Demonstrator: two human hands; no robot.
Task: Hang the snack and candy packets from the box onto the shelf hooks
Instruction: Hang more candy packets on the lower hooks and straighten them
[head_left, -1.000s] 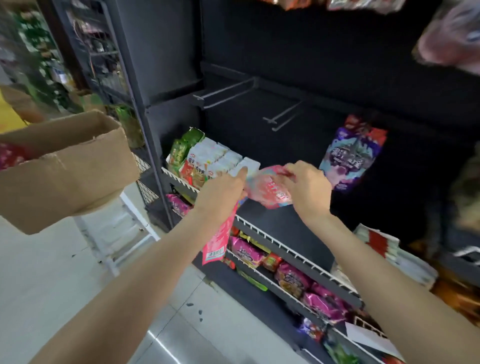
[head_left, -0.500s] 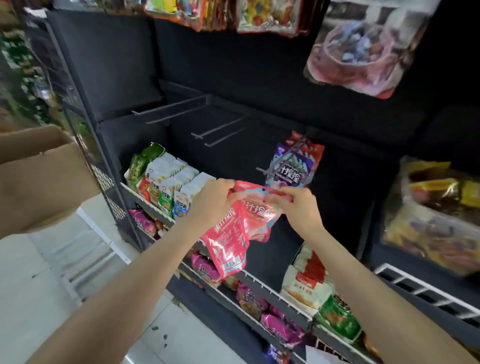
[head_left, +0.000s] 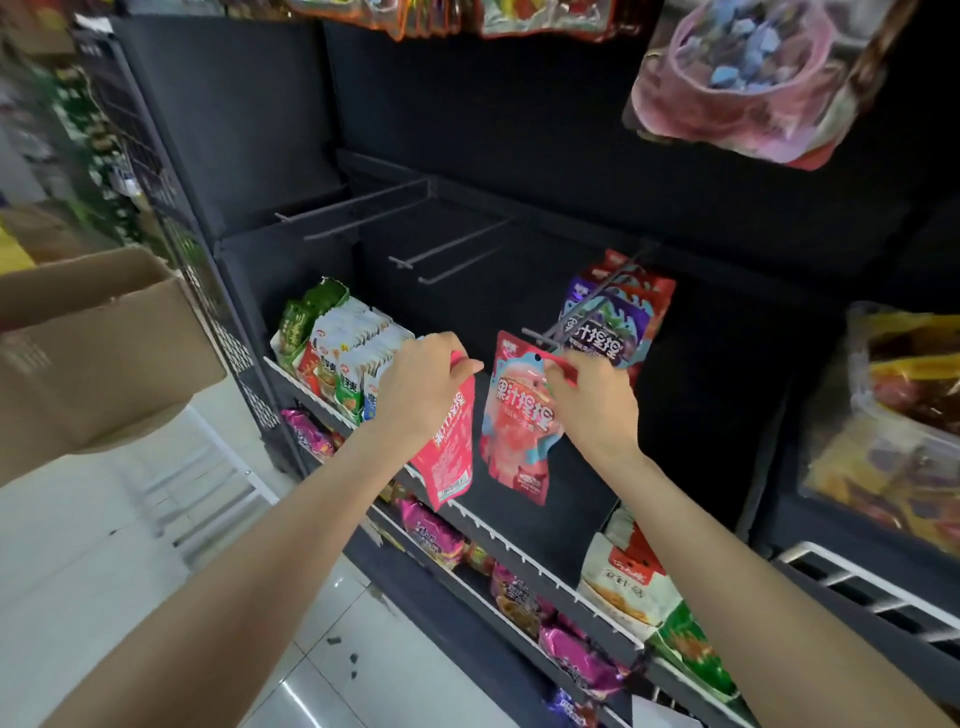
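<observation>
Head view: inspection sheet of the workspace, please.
Surface: black shelf unit; two bare hooks upper left.
Job's things: pink packet near the tip of the hook holding purple packets; red packet; cardboard box at left.
Clutter: snack packs on the tray.
Hands: left hand holds the red packet; right hand pinches the pink packet's top.
Cables: nothing seen.
Surroundings: pale floor.

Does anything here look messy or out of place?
Mostly tidy. Small dark scraps lie scattered on the pale floor below the shelf, like litter. The hanging purple packets tilt on their hook, though that may be lens distortion.
</observation>
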